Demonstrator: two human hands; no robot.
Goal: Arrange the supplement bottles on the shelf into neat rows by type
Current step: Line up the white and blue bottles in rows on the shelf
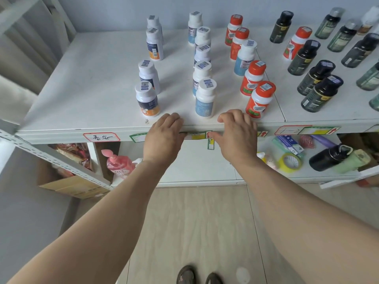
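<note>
On the shelf [98,83] your rows look mostly sorted, but 1 blue-label bottle [245,57] sits among the orange-capped bottles [260,98]; your left hand [164,136] and right hand [235,136] rest loosely curled, holding nothing.

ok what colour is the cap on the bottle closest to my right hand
Orange-red, with a small barcode sticker on top of the cap; the head view shows it just beyond the right hand.

Supplement bottles, all upright on white shelf [98,83]: white-capped navy-and-orange bottles [147,99] in left row; white-capped blue-label bottles [205,98] in middle row; orange-capped bottles [261,99], one blue-label among them; dark bottles [320,94] at right.
</note>
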